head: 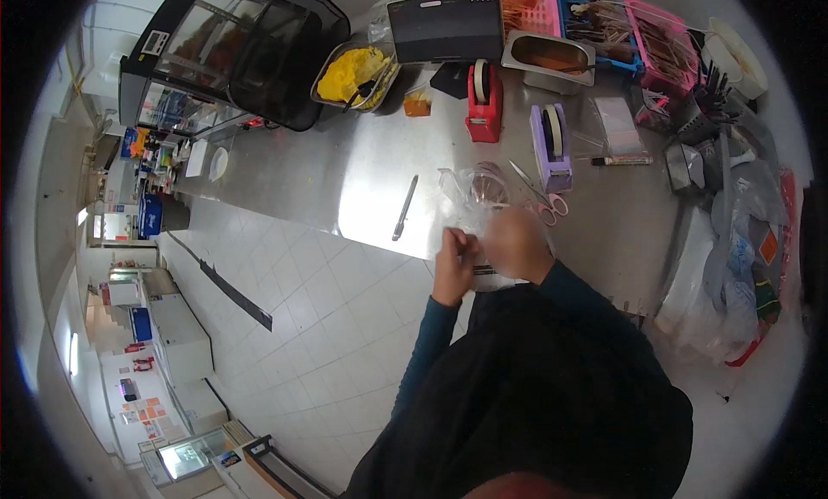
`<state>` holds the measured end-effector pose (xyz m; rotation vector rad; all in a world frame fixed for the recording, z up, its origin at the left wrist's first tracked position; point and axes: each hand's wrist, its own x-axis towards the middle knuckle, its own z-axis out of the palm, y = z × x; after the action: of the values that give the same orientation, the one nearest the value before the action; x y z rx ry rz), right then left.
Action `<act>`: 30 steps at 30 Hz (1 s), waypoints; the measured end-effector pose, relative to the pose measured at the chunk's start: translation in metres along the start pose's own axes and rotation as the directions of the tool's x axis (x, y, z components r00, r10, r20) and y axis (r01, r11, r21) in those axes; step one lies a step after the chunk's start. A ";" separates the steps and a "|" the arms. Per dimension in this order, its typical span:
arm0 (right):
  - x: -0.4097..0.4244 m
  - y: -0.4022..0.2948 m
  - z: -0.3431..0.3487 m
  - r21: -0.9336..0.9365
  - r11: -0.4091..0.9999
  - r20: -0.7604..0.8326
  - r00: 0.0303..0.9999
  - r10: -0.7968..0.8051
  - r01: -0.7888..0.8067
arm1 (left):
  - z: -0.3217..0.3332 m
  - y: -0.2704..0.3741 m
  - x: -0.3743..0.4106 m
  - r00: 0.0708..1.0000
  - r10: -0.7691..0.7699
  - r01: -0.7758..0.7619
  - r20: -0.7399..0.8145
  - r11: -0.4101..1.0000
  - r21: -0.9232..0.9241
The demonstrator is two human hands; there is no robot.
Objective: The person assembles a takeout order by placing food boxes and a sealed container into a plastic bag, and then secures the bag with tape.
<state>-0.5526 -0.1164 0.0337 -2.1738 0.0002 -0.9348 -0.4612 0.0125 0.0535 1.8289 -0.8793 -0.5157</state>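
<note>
My left hand (454, 266) is at the steel table's front edge, its fingers curled close to a clear plastic bag (458, 192). My right hand (517, 245) is blurred and sits just right of it, over the near end of the bag. Whether either hand pinches the plastic is hidden. A round clear container (490, 185) shows at the bag's far side. Beyond my right hand lie scissors (542, 198) with pink handles, blades pointing away. A purple tape dispenser (552, 149) stands behind them, and a red tape dispenser (484, 104) is farther back.
A pen (405, 208) rests left of the bag on the steel table (291, 169). Behind are a tray of yellow food (352, 75), a tablet (446, 27) and a steel pan (550, 59). A glass display case (220, 52) stands back left; plastic bags (705, 279) hang at right.
</note>
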 end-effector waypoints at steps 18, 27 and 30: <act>0.020 -0.027 0.023 -0.247 0.902 -0.161 0.933 0.322 -0.354 | 0.029 -0.084 0.284 0.844 -0.183 0.225 0.503 0.974 -0.022; 0.010 -0.037 0.009 0.013 0.908 -0.619 0.710 0.336 -0.419 | 0.059 -0.117 0.224 0.930 0.343 -0.362 -0.135 0.918 -0.164; 0.016 -0.061 -0.020 -0.034 0.926 -0.650 0.713 0.264 -0.375 | 0.050 -0.095 0.217 0.993 -0.086 0.069 -0.080 0.977 -0.201</act>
<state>-0.5702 -0.0900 0.0915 -1.7984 0.7931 -1.4517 -0.3235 -0.1606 -0.0448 1.6950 -0.6740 -0.5472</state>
